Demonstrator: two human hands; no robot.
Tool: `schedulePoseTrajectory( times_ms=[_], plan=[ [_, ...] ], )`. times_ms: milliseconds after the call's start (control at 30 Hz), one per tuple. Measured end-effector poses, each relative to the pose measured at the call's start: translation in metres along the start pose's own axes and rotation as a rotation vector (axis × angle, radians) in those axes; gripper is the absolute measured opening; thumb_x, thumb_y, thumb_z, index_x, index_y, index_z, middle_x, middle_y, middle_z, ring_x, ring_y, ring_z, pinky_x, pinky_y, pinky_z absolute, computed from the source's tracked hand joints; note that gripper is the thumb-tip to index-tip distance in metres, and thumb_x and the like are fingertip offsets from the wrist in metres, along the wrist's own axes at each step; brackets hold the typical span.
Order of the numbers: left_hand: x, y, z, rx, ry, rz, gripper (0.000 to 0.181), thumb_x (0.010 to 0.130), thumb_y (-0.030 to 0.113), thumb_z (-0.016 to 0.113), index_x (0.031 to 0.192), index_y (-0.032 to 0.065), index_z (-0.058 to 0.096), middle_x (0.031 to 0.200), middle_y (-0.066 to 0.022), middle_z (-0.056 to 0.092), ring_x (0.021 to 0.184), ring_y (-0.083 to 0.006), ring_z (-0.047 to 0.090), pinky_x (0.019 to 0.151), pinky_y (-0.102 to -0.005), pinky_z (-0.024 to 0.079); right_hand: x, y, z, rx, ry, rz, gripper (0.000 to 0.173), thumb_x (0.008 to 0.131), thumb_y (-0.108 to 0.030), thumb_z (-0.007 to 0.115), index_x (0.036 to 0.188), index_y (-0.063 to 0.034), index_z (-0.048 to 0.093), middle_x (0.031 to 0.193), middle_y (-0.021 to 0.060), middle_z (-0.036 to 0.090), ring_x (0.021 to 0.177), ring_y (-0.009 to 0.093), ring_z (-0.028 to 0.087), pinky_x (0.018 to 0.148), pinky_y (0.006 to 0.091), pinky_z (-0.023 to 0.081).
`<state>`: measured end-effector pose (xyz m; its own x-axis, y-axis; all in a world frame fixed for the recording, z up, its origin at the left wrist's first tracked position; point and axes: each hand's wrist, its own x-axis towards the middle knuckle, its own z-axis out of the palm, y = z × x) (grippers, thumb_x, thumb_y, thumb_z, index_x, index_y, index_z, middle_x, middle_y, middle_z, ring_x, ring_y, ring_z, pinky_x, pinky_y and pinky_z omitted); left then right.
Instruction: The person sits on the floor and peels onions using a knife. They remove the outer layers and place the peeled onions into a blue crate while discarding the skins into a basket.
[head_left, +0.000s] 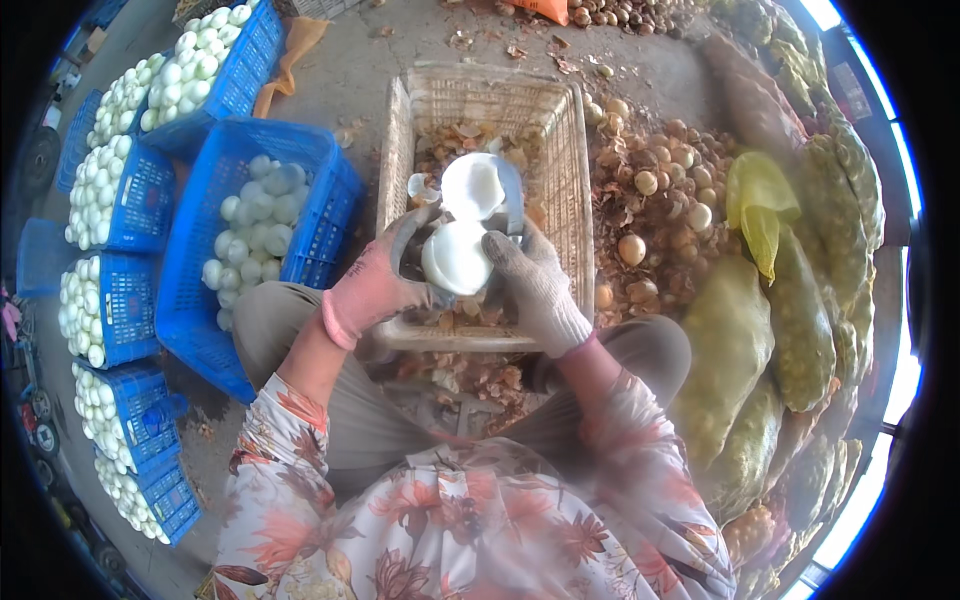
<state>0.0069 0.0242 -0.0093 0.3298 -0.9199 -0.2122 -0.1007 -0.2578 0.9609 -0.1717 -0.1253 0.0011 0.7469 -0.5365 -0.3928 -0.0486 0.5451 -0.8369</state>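
My left hand (382, 277), in a pink and grey glove, holds a peeled white onion (456, 257) from its left side. On the other side my right hand (536, 281), in a whitish knitted glove, has its thumb against the onion and also grips a knife with a curved metal blade (510, 193). A cup-shaped white onion layer (472, 186) stands off the onion's top, beside the blade. Both hands are over a dirty beige plastic basket (574, 225) with onion skins (469, 139) inside. The fingers under the onion are partly hidden.
A blue crate (195, 300) of peeled onions stands at left, with several full blue crates (142, 307) beyond it. Unpeeled onions (675, 187) and skins lie on the floor at right, beside filled mesh sacks (727, 337). My bent knees flank the basket's near end.
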Motion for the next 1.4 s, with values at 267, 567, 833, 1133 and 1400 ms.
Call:
schedulePoseTrajectory(
  times_ms=[267, 567, 833, 1133, 1400],
  plan=[
    [0.002, 0.008, 0.016, -0.213, 0.104, -0.047, 0.094, 0.068, 0.009, 0.099, 0.148, -0.0001, 0.050, 0.137, -0.0116, 0.064, 0.124, -0.0182, 0.062, 0.107, -0.0347, 0.053, 0.003, 0.009, 0.007, -0.317, -0.029, -0.284, 0.040, 0.097, -0.027, 0.080, 0.123, -0.0018, 0.061, 0.100, 0.0043, 0.066, 0.089, 0.013, 0.063, 0.077, 0.0306, 0.054],
    [-0.003, -0.002, 0.032, -0.032, 0.128, 0.238, 0.093, 0.062, 0.007, 0.100, 0.143, 0.0045, 0.054, 0.137, -0.0079, 0.063, 0.127, -0.0209, 0.062, 0.110, -0.0361, 0.052, 0.013, 0.019, 0.011, -0.418, 0.162, -0.378, 0.015, 0.109, -0.015, 0.062, 0.117, -0.0017, 0.063, 0.094, 0.0067, 0.066, 0.084, 0.013, 0.061, 0.075, 0.0300, 0.051],
    [0.001, -0.003, 0.021, -0.576, 0.092, 0.003, 0.098, 0.067, 0.013, 0.098, 0.153, 0.0069, 0.050, 0.144, -0.0070, 0.061, 0.128, -0.0192, 0.062, 0.107, -0.0349, 0.055, 0.006, -0.014, 0.009, -0.465, 0.007, -0.247, 0.021, 0.110, -0.016, 0.060, 0.125, -0.0013, 0.062, 0.083, 0.0027, 0.065, 0.070, 0.011, 0.064, 0.064, 0.0325, 0.056],
    [0.005, -0.004, 0.008, -0.414, 0.315, 0.038, 0.092, 0.063, 0.004, 0.092, 0.147, 0.0038, 0.053, 0.135, -0.0083, 0.062, 0.123, -0.0200, 0.062, 0.105, -0.0347, 0.056, -0.023, -0.013, 0.013, -1.228, -0.082, -0.887, 0.034, 0.090, -0.004, 0.072, 0.123, -0.0044, 0.065, 0.103, 0.0169, 0.070, 0.088, 0.038, 0.070, 0.070, 0.0467, 0.058],
    [0.006, -0.013, 0.019, -0.161, 0.515, 0.172, 0.084, 0.063, 0.005, 0.088, 0.140, 0.0061, 0.056, 0.134, -0.0115, 0.057, 0.123, -0.0247, 0.059, 0.108, -0.0386, 0.050, -0.029, -0.005, 0.015, -1.345, 0.043, -0.703, 0.025, 0.096, -0.008, 0.070, 0.120, -0.0048, 0.063, 0.094, 0.0159, 0.068, 0.085, 0.038, 0.069, 0.065, 0.0471, 0.056]
  ],
)
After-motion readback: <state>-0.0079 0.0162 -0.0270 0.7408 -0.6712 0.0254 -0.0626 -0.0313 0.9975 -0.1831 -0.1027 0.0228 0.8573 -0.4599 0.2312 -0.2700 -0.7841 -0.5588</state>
